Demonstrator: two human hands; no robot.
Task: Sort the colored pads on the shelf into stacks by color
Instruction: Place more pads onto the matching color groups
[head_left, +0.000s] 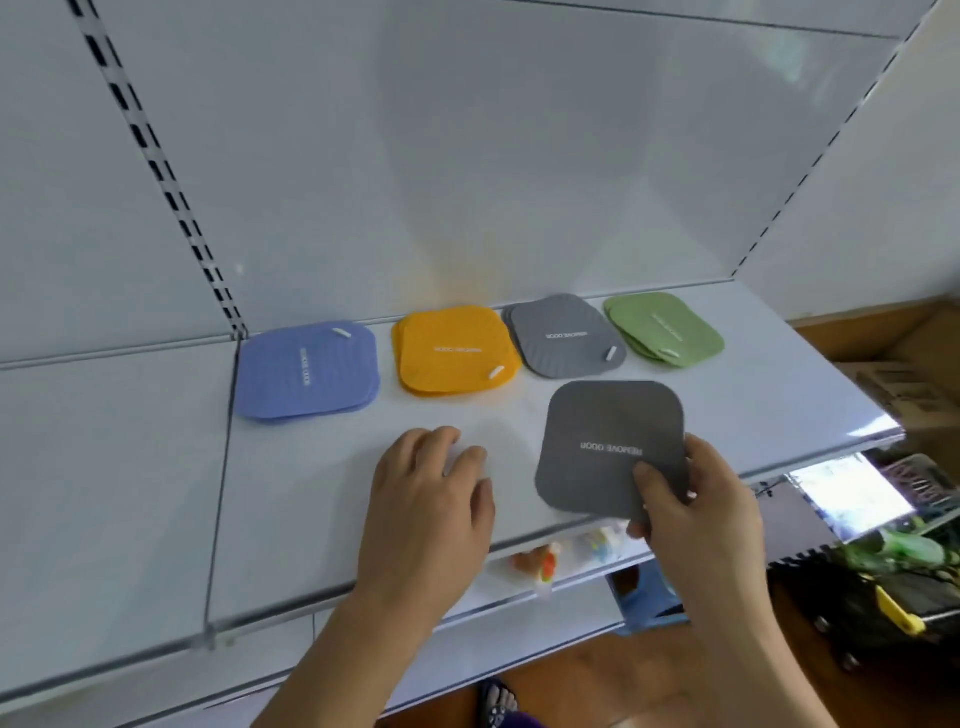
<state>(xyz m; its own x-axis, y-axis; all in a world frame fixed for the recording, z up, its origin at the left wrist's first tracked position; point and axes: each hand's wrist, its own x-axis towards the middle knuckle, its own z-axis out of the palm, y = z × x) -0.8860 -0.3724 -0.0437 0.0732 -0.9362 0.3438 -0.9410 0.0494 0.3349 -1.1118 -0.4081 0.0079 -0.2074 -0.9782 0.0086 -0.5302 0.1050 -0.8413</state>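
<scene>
While the right hand (691, 499) pinches a grey pad (610, 447) by its near right corner, thumb on top and fingers curled beneath, the pad hangs tilted just above the white shelf (311, 493), in front of the grey stack. It is a flat, matte square with rounded corners and a line of small white lettering across its face. The left hand (431, 493) lies palm down on the shelf's smooth surface, fingers relaxed and slightly spread, gripping nothing.

Along the back of the shelf sit four stacks in a row, each of the same rounded-square form with a fine ribbed texture and a small white tab near one corner: a blue stack (306, 371) at the left, an orange stack (457, 351) beside it, a grey stack (566, 335) whose edge touches the orange one, and a green stack (665, 330) at the right. Each stack's layers are slightly fanned.

Behind rises a glossy white back panel (467, 156) with slotted uprights (156, 171).
</scene>
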